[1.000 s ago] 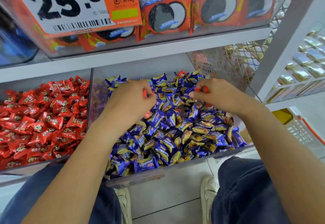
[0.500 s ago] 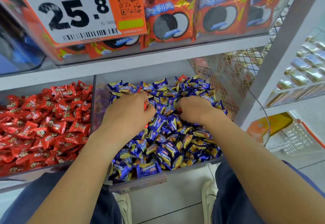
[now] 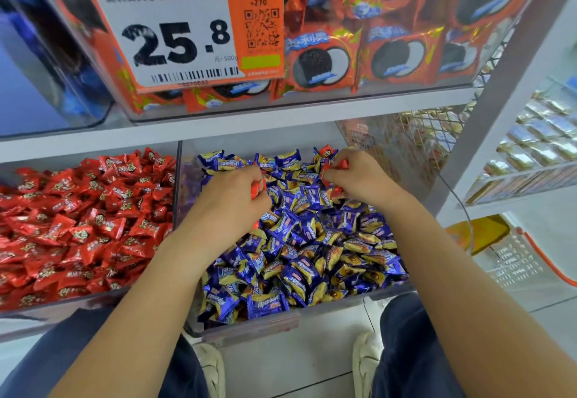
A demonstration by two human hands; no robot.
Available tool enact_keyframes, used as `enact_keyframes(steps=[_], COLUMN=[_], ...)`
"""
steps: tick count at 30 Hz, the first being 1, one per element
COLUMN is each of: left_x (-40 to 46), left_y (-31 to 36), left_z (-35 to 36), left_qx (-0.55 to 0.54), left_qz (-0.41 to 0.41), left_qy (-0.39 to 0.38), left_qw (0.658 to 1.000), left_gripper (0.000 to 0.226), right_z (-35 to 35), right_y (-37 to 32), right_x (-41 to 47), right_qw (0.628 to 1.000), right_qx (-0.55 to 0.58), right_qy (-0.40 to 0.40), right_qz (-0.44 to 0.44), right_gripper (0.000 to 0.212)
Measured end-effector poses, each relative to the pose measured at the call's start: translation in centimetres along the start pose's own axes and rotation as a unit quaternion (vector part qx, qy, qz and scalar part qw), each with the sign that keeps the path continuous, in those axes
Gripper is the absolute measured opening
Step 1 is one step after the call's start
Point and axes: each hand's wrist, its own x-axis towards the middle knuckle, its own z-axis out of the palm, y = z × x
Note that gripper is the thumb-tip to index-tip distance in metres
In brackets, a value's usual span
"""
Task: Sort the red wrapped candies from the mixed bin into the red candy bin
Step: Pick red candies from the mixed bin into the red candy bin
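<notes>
Fingers (image 3: 249, 184) of the left hand (image 3: 232, 202) are curled round a red wrapped candy (image 3: 258, 186), whose end pokes out past the knuckles; the fist rests over the left half of the mixed bin (image 3: 243, 329). The right hand (image 3: 363, 179) sits toward the back right of that same bin, its fingertips pinched together on another red candy (image 3: 335, 166), with more red wrapping showing under the palm. One further red candy (image 3: 326, 151) lies loose at the back edge of the mixed bin, just beyond the right hand.

Blue and yellow candies (image 3: 299, 260) fill the mixed bin from front to back, heaped beneath both hands. Directly left of the mixed bin, sharing a clear divider wall, stands the red candy bin (image 3: 37, 313), piled with red wrappers. Above the mixed bin a shelf (image 3: 281, 116) carries a clear box of orange cookie packets (image 3: 321, 63) and a price tag (image 3: 175, 29) reading 25.8. Right of the mixed bin, a white basket (image 3: 518, 260) with an orange handle sits on the floor. Below the mixed bin's front lip, two white shoes (image 3: 368, 363) and dark trouser knees show.
</notes>
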Motion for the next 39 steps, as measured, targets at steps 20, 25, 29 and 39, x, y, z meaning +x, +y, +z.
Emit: enact_keyframes(steps=[20, 25, 29, 39], left_x=[-4.9, -5.5, -5.0, -0.6], left_y=[-14.6, -15.9, -14.3, -2.6], left_z=[-9.1, -9.2, -8.4, -2.9], left_qx=[-0.266, -0.303, -0.198, -0.171], left_qz=[-0.252, -0.262, -0.200, -0.039], left_qy=[0.085, 0.135, 0.173, 0.128], left_qw=[0.927, 0.906, 0.944, 0.976], left_gripper=[0.045, 0.042, 0.027, 0.026], right_z=[13.4, 13.1, 10.0, 0.1], right_y=[-16.8, -16.5, -11.7, 0.1], right_x=[-5.4, -5.8, -6.6, -5.0], right_qw=[0.976, 0.965, 0.975, 0.987], right_qx=[0.056, -0.023, -0.051, -0.158], right_qy=[-0.083, -0.088, -0.055, 0.008], right_qz=[-0.192, -0.244, -0.211, -0.043], right_gripper=[0.011, 0.029, 0.017, 0.037])
